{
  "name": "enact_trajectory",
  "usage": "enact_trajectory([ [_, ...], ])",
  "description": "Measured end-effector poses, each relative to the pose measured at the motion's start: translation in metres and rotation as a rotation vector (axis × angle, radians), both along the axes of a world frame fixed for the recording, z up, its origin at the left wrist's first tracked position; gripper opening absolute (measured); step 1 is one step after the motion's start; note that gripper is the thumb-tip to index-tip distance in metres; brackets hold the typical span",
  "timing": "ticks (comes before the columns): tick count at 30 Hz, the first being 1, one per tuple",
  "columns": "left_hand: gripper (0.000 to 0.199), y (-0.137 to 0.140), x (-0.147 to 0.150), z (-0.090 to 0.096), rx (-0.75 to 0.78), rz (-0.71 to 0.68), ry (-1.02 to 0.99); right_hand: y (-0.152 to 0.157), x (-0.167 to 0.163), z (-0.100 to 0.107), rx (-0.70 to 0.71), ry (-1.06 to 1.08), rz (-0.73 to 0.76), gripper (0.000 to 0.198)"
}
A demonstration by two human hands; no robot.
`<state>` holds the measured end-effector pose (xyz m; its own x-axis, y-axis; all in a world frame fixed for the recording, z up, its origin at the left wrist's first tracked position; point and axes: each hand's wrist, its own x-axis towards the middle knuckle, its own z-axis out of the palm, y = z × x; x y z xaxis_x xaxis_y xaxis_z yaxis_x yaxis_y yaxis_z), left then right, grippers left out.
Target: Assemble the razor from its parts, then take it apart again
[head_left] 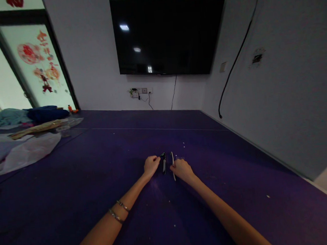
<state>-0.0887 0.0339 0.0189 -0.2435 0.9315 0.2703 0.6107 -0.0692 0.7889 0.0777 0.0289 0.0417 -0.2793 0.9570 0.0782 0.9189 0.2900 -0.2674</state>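
Strip point(172, 158) pinched in right hand point(182, 168), long axis pointing forward; and just left, across a slim gap, near-parallel: black piece point(164, 166), gripped by left hand point(151, 165).

In front of you on the surface point(166, 221), a small item point(164, 165) at your left fingers point(156, 159) and a strip point(174, 175) in your right fingers point(179, 168) stand side by side, apart. A plastic sheet point(37, 148) lies well to your left, with cloth point(48, 114) behind it. Beyond, a television point(170, 38) hangs above sockets point(144, 90), and a cable point(239, 53) hangs to your right.
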Motion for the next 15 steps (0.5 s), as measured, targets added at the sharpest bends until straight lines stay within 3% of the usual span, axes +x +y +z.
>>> enact_trajectory([
  [9, 0.031, 0.0015, -0.0005, -0.0019, 0.004, -0.001, -0.008, -0.0005, -0.0027, -0.0021, 0.018, 0.012, -0.002, 0.028],
  [15, 0.03, 0.0023, -0.0007, -0.0031, 0.016, 0.021, -0.031, -0.0003, 0.0057, 0.0014, 0.054, 0.021, 0.013, 0.042],
])
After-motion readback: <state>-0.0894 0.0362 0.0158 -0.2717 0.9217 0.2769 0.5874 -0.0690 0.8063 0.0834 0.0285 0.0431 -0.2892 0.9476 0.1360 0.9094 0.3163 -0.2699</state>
